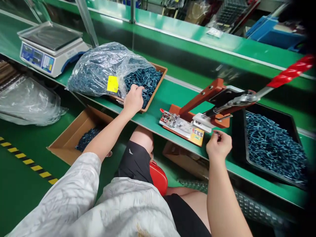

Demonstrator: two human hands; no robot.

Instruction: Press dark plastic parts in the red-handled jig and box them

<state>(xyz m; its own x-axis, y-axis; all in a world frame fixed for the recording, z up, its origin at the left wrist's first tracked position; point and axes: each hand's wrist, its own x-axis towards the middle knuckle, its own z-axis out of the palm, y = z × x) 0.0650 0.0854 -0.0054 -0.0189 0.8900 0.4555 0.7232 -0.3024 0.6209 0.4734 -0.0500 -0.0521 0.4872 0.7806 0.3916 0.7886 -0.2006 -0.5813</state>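
The L hand (133, 100) is reaching into a shallow brown tray (158, 82) of dark blue plastic parts (143, 82), fingers (134, 88) curled down on the pile; can't tell if they've got hold of any. The tray is sitting right at the bench's (175, 95) front edge, w/ a bulging clear bag of the same parts (96, 70) slumped against it and a digital scale (49, 56) further left. The bag's yellow sticker (113, 84) is facing up, print unreadable.

The R hand (219, 144) is hovering just off the front edge, thumb and forefinger (216, 133) pinching something small and dark, too small to ID. It's sitting between a red-handled press (217, 105) and a black tray of blue-grey fasteners (238, 138). The press's long lever is angling up and right, taking up most of the room above. A yellow card (197, 136) on its base is showing letters, maybe "KKK", not sure.

Below the bench, an open cardboard box (74, 138) is holding more blue parts (87, 138), near yellow-and-black floor tape (27, 161).
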